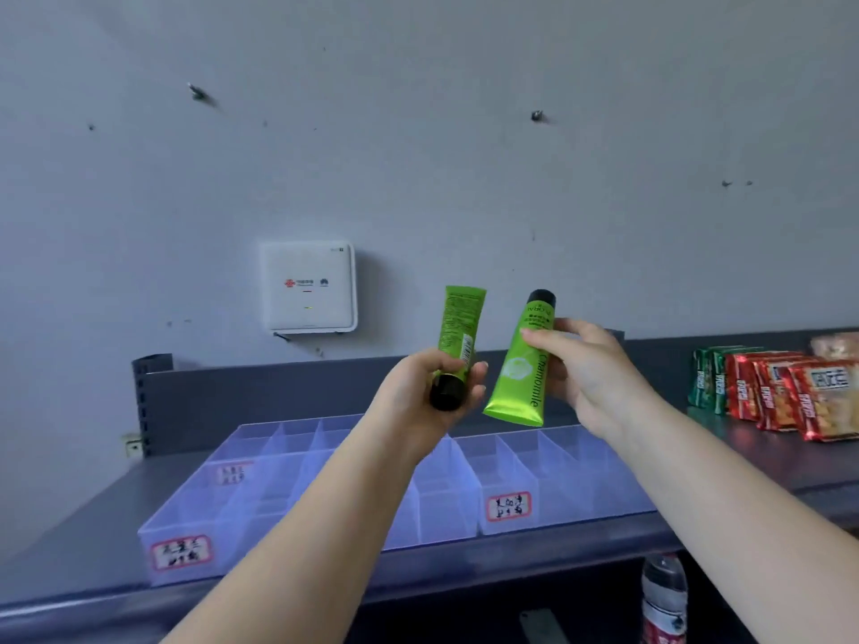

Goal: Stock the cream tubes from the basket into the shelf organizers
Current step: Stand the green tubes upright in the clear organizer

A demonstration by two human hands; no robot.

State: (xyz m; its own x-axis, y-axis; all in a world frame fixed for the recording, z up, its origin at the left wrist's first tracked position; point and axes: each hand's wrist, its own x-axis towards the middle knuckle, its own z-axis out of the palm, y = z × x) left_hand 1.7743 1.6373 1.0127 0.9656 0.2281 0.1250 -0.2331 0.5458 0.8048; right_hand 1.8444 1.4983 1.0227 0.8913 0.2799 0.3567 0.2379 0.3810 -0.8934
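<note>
Each hand grips a green tube: left hand (434, 388) cap-down, right hand (585, 364) cap-up, mid-frame above the clear organizers (558, 476). Next, probably, lowering them into compartments.

Two green cream tubes, one at left (458, 337) and one at right (523, 364), show glossy, smooth plastic with shiny black caps. Below them the organizers (534, 467) are clear, see-through plastic with paper labels stuck on front. The shelf (558, 546) looks like dark painted metal, matt. Snack packets (790, 392) gleam like foil. The wall box (309, 285) is smooth white plastic.
</note>
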